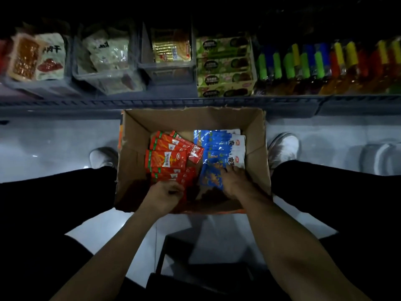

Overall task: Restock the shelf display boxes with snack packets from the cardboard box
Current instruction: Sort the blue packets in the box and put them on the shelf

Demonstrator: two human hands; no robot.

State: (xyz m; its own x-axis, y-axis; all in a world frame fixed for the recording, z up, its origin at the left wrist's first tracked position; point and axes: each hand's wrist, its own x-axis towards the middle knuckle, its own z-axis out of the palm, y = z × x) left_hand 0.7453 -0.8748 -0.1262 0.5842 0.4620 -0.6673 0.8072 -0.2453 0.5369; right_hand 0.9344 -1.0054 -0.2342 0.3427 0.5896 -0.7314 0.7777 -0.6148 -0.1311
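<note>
Fingers (pixel 173 189) curl on red packets (pixel 166 158), right fingers (pixel 230 169) flat on blue packets (pixel 219 144), box walls (pixel 134 135) crowding.

So the cardboard box (pixel 191 120) sits open on the floor, flaps up, right below the shelf edge. Inside the box, red packets (pixel 167 158) are piled loosely on the left half, overlapping at angles. Blue-and-white packets (pixel 219 146) are stacked on the right half, fanned a bit. Above the box, the shelf display boxes (pixel 167 61) stand in a row, clear-walled, each holding some packets, roughly part full.
</note>
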